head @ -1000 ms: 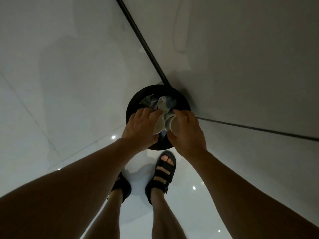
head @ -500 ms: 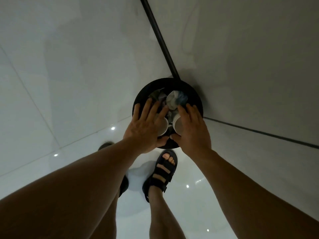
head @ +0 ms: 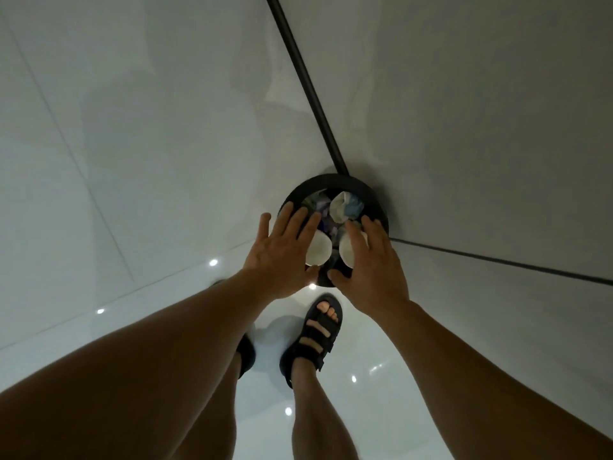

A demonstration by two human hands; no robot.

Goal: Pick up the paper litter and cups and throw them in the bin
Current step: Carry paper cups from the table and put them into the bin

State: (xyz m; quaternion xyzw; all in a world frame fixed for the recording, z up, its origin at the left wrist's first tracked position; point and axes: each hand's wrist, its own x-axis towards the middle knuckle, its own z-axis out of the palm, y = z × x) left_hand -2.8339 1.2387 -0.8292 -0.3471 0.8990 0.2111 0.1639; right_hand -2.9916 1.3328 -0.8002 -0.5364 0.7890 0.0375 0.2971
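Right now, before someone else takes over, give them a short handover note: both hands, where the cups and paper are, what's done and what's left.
Hands: left hand open, fingers spread above the left cup; right hand open above the right cup. Whether either hand touches its cup cannot be told.
Things: both white cups lie in the black bin in the wall corner, with crumpled paper.
Done: this load is in the bin.
Left: withdraw the hands, then probably check beyond this view for more litter.
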